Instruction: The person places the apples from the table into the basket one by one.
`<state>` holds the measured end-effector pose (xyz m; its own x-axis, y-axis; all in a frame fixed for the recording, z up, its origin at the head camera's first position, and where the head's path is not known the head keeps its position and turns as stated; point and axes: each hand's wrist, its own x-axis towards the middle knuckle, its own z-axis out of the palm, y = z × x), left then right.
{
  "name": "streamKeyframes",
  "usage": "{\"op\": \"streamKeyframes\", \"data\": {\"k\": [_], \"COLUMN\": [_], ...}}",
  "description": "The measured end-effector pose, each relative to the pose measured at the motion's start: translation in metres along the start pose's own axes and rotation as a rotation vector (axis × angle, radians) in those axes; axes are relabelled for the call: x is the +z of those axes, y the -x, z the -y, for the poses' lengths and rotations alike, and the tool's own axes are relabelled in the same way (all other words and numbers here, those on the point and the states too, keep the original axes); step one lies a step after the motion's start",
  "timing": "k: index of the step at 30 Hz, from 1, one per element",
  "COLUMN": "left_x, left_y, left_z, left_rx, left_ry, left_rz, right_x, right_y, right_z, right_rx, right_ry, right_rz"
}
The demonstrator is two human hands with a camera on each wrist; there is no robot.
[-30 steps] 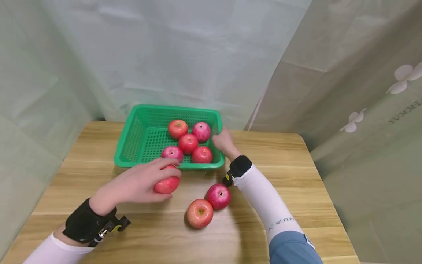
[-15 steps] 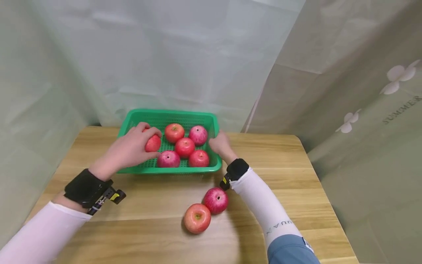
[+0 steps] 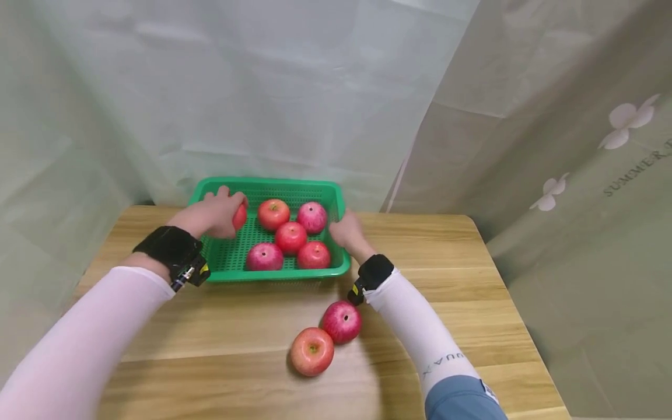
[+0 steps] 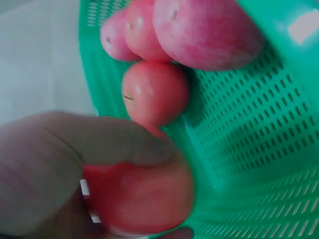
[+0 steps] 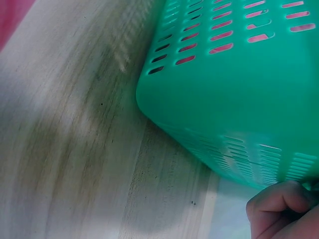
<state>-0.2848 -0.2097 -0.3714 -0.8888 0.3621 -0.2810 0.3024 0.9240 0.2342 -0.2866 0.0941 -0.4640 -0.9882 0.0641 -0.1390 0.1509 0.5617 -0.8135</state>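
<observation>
The left hand (image 3: 212,213) reaches over the left rim of the green basket (image 3: 336,256) with its fingers and thumb curled round a red apple (image 3: 240,215), gripping it above the basket's far left part. In the left wrist view the gripped apple (image 4: 137,199) sits low inside, close to the perforated wall (image 4: 259,129), with another apple just beyond it. Four apples (image 3: 290,236) lie clustered in the middle and right of the basket; the near left of its floor (image 3: 228,259) shows bare mesh.

The right hand (image 3: 346,230) rests against the basket's right rim, fingers bent over the edge; the right wrist view shows curled fingers (image 5: 279,206) at the wall's outer corner, so it appears to hold the rim.

The basket stands at the far side of the wooden table (image 3: 472,291), near the curtain. Two more apples (image 3: 326,337) lie touching each other on the table, near of the basket, just left of the right forearm. Bare wood lies to the left of them and along the near edge.
</observation>
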Motion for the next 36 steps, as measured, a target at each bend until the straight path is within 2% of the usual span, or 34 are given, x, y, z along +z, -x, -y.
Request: {"op": "streamKeyframes", "data": {"k": [5,8,15,18,21,25,30,36], "left_x": [-0.003,-0.002,0.008,0.012,0.015,0.019,0.024,0.026], "left_y": [-0.004,-0.005,-0.011,-0.015,-0.017,-0.018,-0.021,-0.024], "left_z": [-0.007,-0.011,-0.011,-0.009,-0.008,-0.008,-0.008,-0.004], "left_rx": [-0.049,-0.074,-0.116,-0.111,-0.102,-0.066,-0.039,-0.006], "left_ry": [-0.068,-0.075,0.065,0.087,0.103,0.120,0.123,0.153], "left_rz": [0.027,0.033,0.129,0.151,0.144,0.131,0.153,0.116], "right_x": [0.000,0.001,0.004,0.003,0.002,0.002,0.004,0.005], "right_y": [-0.003,-0.002,0.000,0.000,0.000,0.001,0.002,0.000], "right_z": [0.000,0.002,0.003,0.004,0.004,0.004,0.002,0.000], "right_rx": [-0.004,0.004,0.008,0.001,-0.002,-0.003,0.001,-0.007], "right_ry": [0.007,0.001,0.025,0.030,0.028,0.042,0.041,0.038], "right_rz": [-0.008,-0.010,-0.007,-0.001,-0.001,-0.008,0.002,0.001]}}
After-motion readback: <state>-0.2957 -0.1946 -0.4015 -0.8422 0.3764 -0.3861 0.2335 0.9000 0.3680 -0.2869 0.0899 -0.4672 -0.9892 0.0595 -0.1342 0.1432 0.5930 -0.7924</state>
